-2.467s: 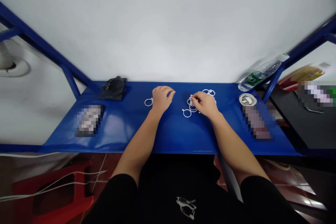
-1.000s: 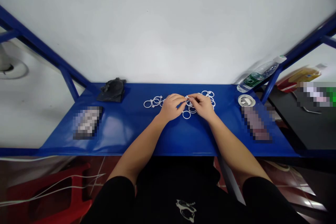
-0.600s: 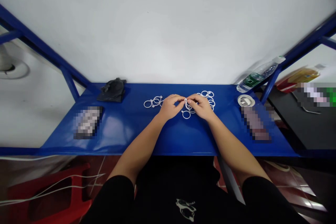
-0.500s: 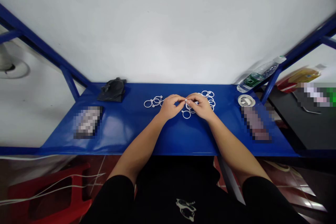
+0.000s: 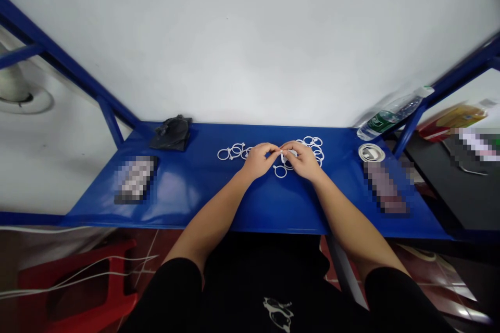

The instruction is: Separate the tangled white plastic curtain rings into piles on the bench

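Note:
My left hand (image 5: pixel 258 161) and my right hand (image 5: pixel 304 160) meet over the middle of the blue table (image 5: pixel 273 208), fingertips pinched together. Between them is a small white ring (image 5: pixel 282 157), mostly covered by the fingers; it looks like a curtain ring with a little eyelet. Left of my left hand lies a small group of white rings (image 5: pixel 230 154). More white rings (image 5: pixel 314 140) lie around and partly beneath my right hand. One single ring (image 5: pixel 280 177) rests just in front of the hands.
A black plastic bag (image 5: pixel 172 134) lies at the back left, above a blurred-out item (image 5: pixel 136 179). On the right are a clear water bottle (image 5: pixel 385 120), a white roll (image 5: pixel 371 153) and another blurred-out item (image 5: pixel 386 187). Blue frame bars (image 5: pixel 113 125) flank the table.
The view has shifted slightly, moving everything a little to the right in the picture. Both hands keep their pinch, and slightly more of the white piece shows between the fingertips.

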Demonstrator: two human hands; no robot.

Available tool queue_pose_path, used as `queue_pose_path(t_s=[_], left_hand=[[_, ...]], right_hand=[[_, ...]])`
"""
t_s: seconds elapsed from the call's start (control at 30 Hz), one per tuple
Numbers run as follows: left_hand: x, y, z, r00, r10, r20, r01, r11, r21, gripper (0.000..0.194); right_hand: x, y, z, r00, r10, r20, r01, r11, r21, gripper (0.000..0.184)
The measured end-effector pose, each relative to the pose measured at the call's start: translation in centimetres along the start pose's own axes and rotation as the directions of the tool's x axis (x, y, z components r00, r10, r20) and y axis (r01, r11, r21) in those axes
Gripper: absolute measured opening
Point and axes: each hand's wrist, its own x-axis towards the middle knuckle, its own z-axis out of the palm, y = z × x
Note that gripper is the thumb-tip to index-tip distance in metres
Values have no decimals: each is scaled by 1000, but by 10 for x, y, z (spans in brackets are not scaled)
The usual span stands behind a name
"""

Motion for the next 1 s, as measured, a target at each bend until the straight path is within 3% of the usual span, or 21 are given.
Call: queue_pose_path(t_s=[0.17, 0.27, 0.37, 0.57, 0.83, 1.0], left_hand=[[4, -6, -20, 988, 59, 143, -94, 963, 253, 14], [5, -14, -42, 975, -120, 185, 17, 877, 479, 30], [5, -20, -62, 918, -303, 257, 104, 806, 583, 49], [2, -19, -72, 868, -379, 321, 99, 766, 635, 40], [3, -28, -66, 855, -454, 249, 187, 720, 669, 34], [4, -33, -64, 874, -472, 117, 267, 668, 695, 60]], right_hand=[[1, 4, -8, 999, -15, 32, 22, 970, -241, 17], [3, 10, -17, 997, 67, 46, -42, 912, -408, 15], [3, 13, -24, 981, 191, 26, -154, 857, -492, 17], [2, 10, -25, 957, 291, 14, -239, 812, -532, 19], [1, 15, -20, 958, 278, 63, -218, 857, -467, 26], [-1, 17, -16, 966, 240, 99, -173, 879, -445, 24]])
